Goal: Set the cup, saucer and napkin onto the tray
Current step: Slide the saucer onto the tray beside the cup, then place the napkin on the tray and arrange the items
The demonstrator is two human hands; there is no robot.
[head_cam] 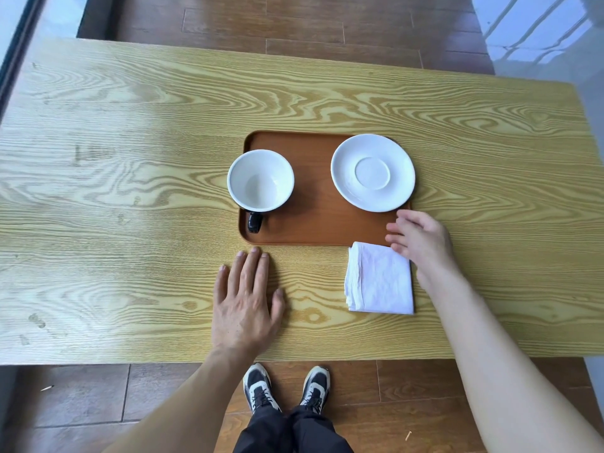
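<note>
The brown wooden tray [313, 220] lies flat at the centre of the frame, a rounded rectangle with a low rim. The cup [260, 180], white inside and empty, stands upright on the tray's left part, its rim overhanging the left edge and its dark handle pointing toward the bottom of the frame. The white saucer [372, 172] sits empty on the tray's upper right corner. The folded white napkin [379, 278] lies below the tray's lower right corner, its top edge touching or slightly overlapping the rim.

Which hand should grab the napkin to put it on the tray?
Probably the right hand: it hovers open beside the napkin. The left hand lies flat on the table, farther away.
</note>
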